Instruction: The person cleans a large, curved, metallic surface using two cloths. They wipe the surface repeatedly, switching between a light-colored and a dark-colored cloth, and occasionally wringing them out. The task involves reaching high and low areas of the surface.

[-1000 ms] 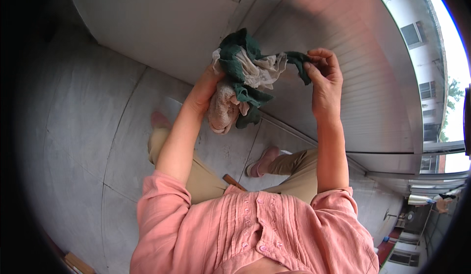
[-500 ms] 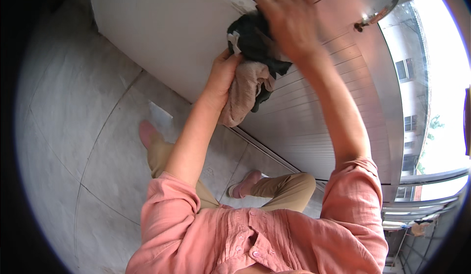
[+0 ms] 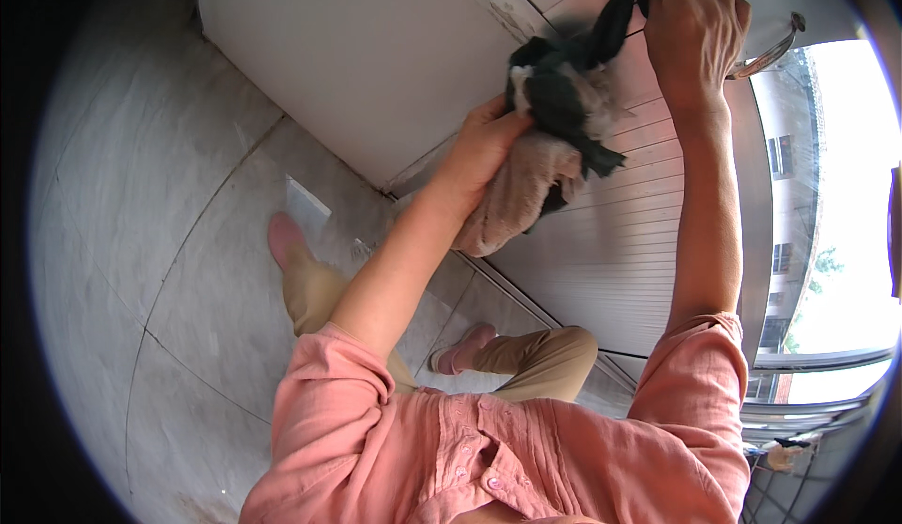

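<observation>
My left hand (image 3: pixel 481 148) grips a bundle of laundry: a beige cloth (image 3: pixel 517 200) hanging down and a dark green garment (image 3: pixel 564 92) with a pale patch bunched on top. My right hand (image 3: pixel 691 26) is raised near the top of the view and pinches one end of the dark green garment, pulling it up and out of the bundle. Both arms are lifted in front of a ribbed grey panel (image 3: pixel 611 261).
A white wall (image 3: pixel 376 54) stands at the back above a grey tiled floor (image 3: pixel 188 223). A metal hook or handle (image 3: pixel 770 50) hangs to the right of my right hand. A railing (image 3: pixel 817 360) and bright outdoors with buildings lie at the right. My feet wear pink slippers.
My right hand has risen from chest height toward the top of the view, drawing the dark green garment up. My left hand has lifted the bundle higher too.
</observation>
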`<state>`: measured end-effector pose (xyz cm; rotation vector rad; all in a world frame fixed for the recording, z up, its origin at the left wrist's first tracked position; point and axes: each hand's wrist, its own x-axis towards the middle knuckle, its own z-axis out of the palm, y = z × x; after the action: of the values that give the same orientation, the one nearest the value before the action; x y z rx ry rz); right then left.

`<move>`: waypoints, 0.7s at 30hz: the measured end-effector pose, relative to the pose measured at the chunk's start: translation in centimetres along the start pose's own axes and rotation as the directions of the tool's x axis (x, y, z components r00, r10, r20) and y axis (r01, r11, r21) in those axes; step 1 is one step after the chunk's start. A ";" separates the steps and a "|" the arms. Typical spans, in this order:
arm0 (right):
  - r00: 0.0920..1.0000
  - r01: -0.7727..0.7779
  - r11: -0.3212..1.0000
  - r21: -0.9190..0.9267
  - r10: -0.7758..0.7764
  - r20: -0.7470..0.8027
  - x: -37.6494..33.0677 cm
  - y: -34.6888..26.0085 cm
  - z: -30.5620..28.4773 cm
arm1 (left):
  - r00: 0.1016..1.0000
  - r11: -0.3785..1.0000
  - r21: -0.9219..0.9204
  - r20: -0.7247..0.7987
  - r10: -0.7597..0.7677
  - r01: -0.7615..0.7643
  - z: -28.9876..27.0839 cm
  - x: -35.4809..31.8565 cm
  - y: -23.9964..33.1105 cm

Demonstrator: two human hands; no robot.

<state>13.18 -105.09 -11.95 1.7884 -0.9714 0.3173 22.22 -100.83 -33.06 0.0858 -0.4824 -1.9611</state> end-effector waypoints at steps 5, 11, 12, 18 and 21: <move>0.963 0.243 0.966 0.085 -0.251 0.098 -4.5 -4.4 3.5 | 0.993 0.990 0.092 -0.052 -0.105 0.109 -0.9 0.2 -1.0; 0.994 0.073 0.990 -0.123 -0.082 -0.070 -1.9 3.5 -1.7 | 0.995 0.993 0.061 -0.028 -0.095 0.096 -0.3 0.0 -1.7; 0.989 0.112 0.990 -0.080 -0.119 -0.088 -2.2 3.8 -1.4 | 0.994 0.992 0.063 -0.020 -0.107 0.108 1.6 -0.4 -0.9; 0.952 0.288 0.943 0.164 -0.300 0.052 -7.6 -3.1 3.2 | 0.993 0.974 0.193 -0.030 -0.116 0.119 -2.2 1.7 -4.1; 0.988 0.150 0.983 0.108 -0.147 -0.040 -8.8 -1.8 3.0 | 0.966 0.960 0.126 -0.102 -0.238 0.250 -2.6 0.8 -4.0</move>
<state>8.27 -103.39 -19.87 1.9392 -0.8056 0.3097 19.11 -100.87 -36.83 0.3308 -0.5725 -2.1531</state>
